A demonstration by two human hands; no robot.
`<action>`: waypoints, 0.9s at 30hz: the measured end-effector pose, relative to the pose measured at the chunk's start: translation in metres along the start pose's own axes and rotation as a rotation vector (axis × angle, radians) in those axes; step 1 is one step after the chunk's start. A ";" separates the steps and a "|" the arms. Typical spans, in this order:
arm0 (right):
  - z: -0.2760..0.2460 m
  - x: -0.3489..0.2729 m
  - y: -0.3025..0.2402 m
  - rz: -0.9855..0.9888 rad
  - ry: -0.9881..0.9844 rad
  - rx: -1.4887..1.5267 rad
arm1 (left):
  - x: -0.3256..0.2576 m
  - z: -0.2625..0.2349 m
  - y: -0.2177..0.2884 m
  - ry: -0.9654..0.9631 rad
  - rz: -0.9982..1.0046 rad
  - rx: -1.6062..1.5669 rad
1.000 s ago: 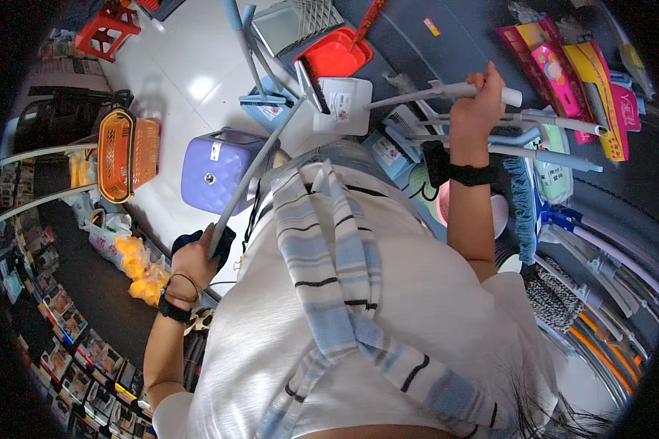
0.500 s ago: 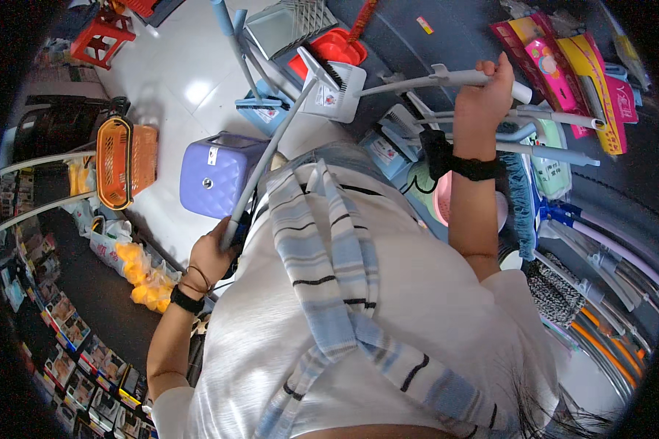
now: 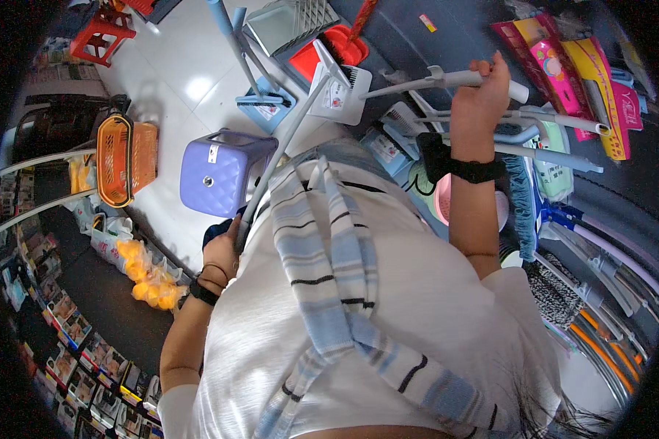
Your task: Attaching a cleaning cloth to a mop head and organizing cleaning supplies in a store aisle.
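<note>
Both hands are closed on long-handled cleaning tools: the left hand (image 3: 221,252) grips a grey pole (image 3: 285,146) ending at a white dustpan (image 3: 338,91), lifted off the floor. The right hand (image 3: 479,99) clasps a white handle (image 3: 447,79) at the rack of mops (image 3: 564,168), apparently not yet pulled free.

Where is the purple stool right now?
In the head view the purple stool stands on the white floor at centre-left, just above the left hand, with the orange basket to its left.

Household-goods shop: mops and brooms (image 3: 564,157) racked along a wall, packaged items (image 3: 88,351) on shelves, orange basket (image 3: 121,157), purple stool (image 3: 223,172) on tiled floor.
</note>
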State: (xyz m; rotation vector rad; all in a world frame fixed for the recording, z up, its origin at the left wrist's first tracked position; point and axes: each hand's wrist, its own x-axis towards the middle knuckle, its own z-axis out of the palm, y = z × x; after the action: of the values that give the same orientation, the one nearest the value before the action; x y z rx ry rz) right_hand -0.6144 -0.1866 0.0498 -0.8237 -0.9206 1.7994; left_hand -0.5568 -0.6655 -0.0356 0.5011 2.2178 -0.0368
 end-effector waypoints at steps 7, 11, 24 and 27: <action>-0.008 0.016 -0.007 -0.003 -0.064 0.072 | -0.018 -0.010 -0.002 0.090 0.058 -0.155; -0.008 0.015 -0.005 -0.011 -0.065 0.069 | -0.026 -0.017 -0.003 0.094 0.025 -0.124; 0.002 0.014 -0.009 0.010 -0.050 0.028 | -0.010 0.012 -0.024 0.112 0.097 -0.121; 0.000 0.016 -0.014 0.051 -0.034 0.108 | -0.009 0.005 -0.021 0.053 0.031 -0.096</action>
State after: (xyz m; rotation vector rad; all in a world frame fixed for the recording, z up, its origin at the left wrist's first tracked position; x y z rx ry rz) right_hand -0.6142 -0.1674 0.0590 -0.7569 -0.8229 1.8949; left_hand -0.5556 -0.6888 -0.0352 0.4881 2.2508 0.0996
